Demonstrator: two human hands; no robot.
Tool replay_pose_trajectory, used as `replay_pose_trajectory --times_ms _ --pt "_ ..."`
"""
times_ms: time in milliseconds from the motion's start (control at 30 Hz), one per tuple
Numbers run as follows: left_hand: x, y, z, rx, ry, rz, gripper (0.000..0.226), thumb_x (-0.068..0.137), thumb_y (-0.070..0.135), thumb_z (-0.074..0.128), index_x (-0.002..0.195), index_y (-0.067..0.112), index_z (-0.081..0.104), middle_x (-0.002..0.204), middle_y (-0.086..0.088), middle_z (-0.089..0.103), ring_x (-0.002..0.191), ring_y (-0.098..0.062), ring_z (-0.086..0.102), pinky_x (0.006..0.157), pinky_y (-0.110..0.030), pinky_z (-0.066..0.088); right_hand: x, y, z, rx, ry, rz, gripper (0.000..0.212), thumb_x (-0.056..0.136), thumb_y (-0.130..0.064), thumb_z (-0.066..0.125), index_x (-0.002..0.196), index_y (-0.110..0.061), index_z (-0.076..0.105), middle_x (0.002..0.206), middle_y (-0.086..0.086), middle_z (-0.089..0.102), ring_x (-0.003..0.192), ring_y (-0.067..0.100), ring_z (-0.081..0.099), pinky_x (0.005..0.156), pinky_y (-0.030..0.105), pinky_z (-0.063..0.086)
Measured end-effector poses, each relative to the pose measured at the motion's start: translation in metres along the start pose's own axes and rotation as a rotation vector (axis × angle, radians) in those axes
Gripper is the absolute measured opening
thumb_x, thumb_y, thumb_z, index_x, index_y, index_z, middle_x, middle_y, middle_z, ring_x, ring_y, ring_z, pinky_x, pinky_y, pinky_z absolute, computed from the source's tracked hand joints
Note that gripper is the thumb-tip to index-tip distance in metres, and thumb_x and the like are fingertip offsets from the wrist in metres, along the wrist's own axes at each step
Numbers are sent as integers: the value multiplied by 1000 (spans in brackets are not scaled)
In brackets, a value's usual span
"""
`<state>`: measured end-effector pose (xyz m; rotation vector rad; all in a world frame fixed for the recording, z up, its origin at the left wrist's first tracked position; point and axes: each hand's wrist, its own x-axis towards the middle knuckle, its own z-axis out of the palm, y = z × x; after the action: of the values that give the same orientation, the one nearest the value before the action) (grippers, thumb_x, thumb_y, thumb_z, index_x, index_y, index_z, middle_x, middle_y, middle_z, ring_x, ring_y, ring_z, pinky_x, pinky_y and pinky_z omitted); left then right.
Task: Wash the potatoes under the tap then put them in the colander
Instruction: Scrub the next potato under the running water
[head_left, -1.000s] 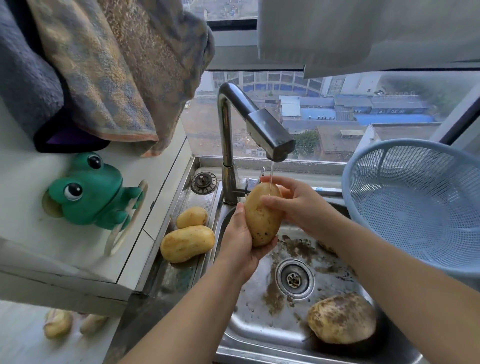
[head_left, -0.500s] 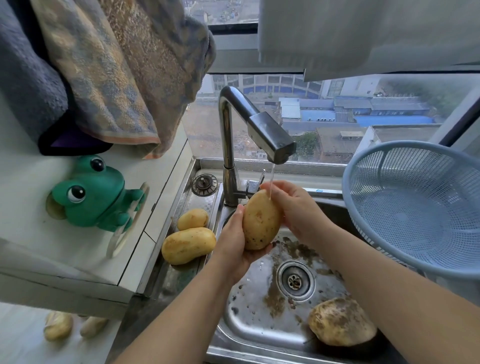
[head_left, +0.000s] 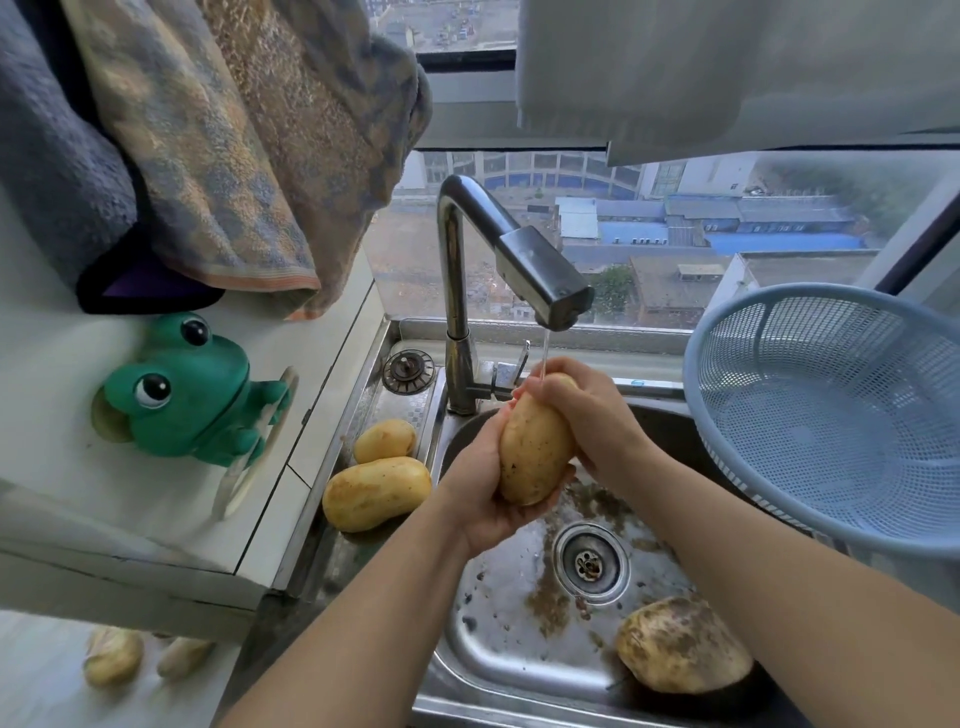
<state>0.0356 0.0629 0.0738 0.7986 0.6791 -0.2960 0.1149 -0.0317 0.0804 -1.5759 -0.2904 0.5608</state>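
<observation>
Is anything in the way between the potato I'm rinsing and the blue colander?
Nothing visible blocks it. The potato, held by the left hand and right hand under the tap, has open space rightward to the blue colander, whose open mouth tilts toward it.
</observation>
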Motion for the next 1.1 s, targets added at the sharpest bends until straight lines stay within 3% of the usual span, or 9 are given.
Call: replay_pose_trajectory --times_ms 67,200,367,500,667,800,900,967,1100 --pt "4 2 0 111 73 38 47 96 54 46 117 14 58 92 -13 69 72 -22 68 59 -32 58 4 0 2 72 49 52 10 84 -24 61 81 -17 68 98 18 68 95 34 65 92 55 52" --pt "0 0 4 332 184 227 31 100 44 43 110 18 57 112 -16 63 98 -30 66 77 -44 59 9 5 4 64 154 183 35 90 -31 48 65 -20 69 103 19 66 102 36 62 95 57 49" --pt "-4 -14 9 405 151 512 23 97 41 47 110 23 54 103 -4 65 89 -16 66 72 -33 57 15 3 7 50 189 204 40 101 -33 35 83 -17 66 97 14 64 100 31 61 97 54 48" --pt "-1 -4 8 154 211 414 35 102 42 37 96 18 62 83 -10 69 68 -19 67 52 -28 51 2 4 13 -215 90 -135 20 99 -31 49 113 -20 58 105 2 59 103 20 58 98 43 48" --pt "-1 4 3 39 144 205 37 101 37 35 95 11 61 62 -8 65 52 -17 59 43 -23 46 -7 13 1 -530 -33 -422 65 77 -35 78 131 -25 45 121 -7 41 108 2 43 91 3 33" --pt "-4 6 8 5 94 139 37 101 36 36 98 10 62 65 -10 67 52 -20 63 38 -19 45 3 9 -2 -519 49 -461 53 71 -53 70 112 -23 57 106 -8 56 94 -1 53 83 9 42" --pt "-2 6 10 -18 85 126 42 102 41 34 104 9 61 69 -13 70 57 -25 68 37 -19 46 10 3 6 -371 188 -372 19 88 -40 60 92 -21 63 82 -9 62 79 5 59 71 22 46" --pt "-2 8 10 -54 78 95 43 102 42 34 105 8 61 72 -15 71 59 -27 68 37 -20 46 13 0 9 -280 239 -306 23 98 -28 52 83 -21 67 73 -11 63 72 5 59 69 27 47" --pt "-6 12 2 -144 -33 -81 44 95 41 41 99 4 65 79 -16 69 57 -25 67 35 -17 45 11 -4 0 -345 69 -297 24 100 -33 46 87 -32 66 81 -16 64 75 -2 59 70 22 48"
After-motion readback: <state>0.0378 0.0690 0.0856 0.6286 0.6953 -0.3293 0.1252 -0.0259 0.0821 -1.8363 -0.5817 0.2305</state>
